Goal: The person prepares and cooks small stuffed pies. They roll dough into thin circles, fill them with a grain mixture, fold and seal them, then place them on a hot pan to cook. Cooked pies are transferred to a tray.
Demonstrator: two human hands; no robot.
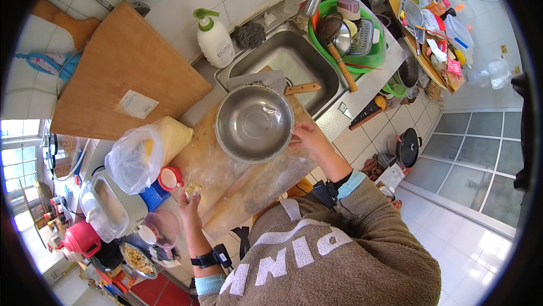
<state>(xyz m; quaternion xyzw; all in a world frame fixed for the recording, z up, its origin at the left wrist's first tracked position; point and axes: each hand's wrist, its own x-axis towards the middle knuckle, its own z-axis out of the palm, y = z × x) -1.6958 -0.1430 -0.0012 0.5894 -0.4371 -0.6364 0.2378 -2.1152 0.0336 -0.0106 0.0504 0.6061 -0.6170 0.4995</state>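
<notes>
A round stainless steel bowl [254,123] sits on a worn wooden board [225,178] streaked with white. My right hand [312,141] pinches the bowl's rim at its right side. At the board's left edge, my left hand [189,202] has its fingers around a small pale yellowish thing [193,189], too small to name. Just beyond those fingers is a red cup [169,178] with a white inside. Behind the bowl lies a cleaver [302,89], its wooden handle over the sink's edge and its blade partly hidden by the bowl.
Beyond the board is a steel sink [292,55], with a green basin [377,58] of utensils to its right. A pump bottle [215,45] stands behind. On the left are a large wooden board [131,72], a clear plastic bag [133,159] and a dish of crumbly food [138,259].
</notes>
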